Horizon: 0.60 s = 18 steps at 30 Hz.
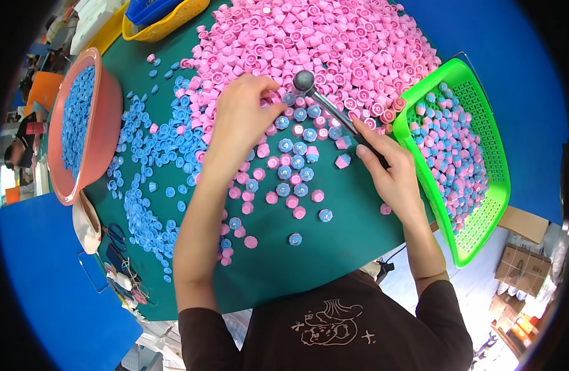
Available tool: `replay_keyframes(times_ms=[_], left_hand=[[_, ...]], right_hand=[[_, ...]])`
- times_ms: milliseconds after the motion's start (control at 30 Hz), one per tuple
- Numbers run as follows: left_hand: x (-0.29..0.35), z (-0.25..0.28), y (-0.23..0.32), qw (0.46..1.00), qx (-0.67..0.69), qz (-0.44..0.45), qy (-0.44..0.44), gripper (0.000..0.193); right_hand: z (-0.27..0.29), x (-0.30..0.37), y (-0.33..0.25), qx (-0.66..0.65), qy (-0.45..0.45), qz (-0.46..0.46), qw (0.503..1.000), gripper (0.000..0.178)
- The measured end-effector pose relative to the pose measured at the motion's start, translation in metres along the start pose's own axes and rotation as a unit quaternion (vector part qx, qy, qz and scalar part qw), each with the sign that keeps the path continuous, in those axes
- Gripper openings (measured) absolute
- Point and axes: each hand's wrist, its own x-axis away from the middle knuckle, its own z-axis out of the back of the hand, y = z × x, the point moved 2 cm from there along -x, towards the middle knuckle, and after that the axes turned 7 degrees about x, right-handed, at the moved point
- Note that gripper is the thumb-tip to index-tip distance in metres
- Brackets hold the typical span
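I've got the right hand (392,170) with its grip round the mallet (337,114). Left hand (244,102): grip narrow beside a blue-topped piece (288,99), can't tell if holding it. Pink cups (321,43) heap toward the counter (358,216)'s far edge, blue caps (163,145) toward its left edge; green basket (479,229) at right edge.

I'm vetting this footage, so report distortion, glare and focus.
Head view: the green table's edge bows and the picture's corners go black; head view: the mallet's metal shaft shows a bright streak; head view: the pale floor at lower right looks washed out; head view: left hand and right hand look reasonably sharp.
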Motion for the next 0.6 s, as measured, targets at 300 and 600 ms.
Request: replay_keyframes(times_ms=[300, 600], left_hand=[[0.066, 0.098, -0.010, 0.989, -0.027, 0.089, 0.114, 0.024], [0.210, 0.114, -0.067, 0.969, -0.107, 0.210, 0.079, 0.031]], right_hand=[[-0.005, -0.009, -0.001, 0.069, -0.017, 0.021, 0.997, 0.042], [-0.006, 0.004, -0.006, -0.108, 0.015, -0.044, 0.993, 0.041]])
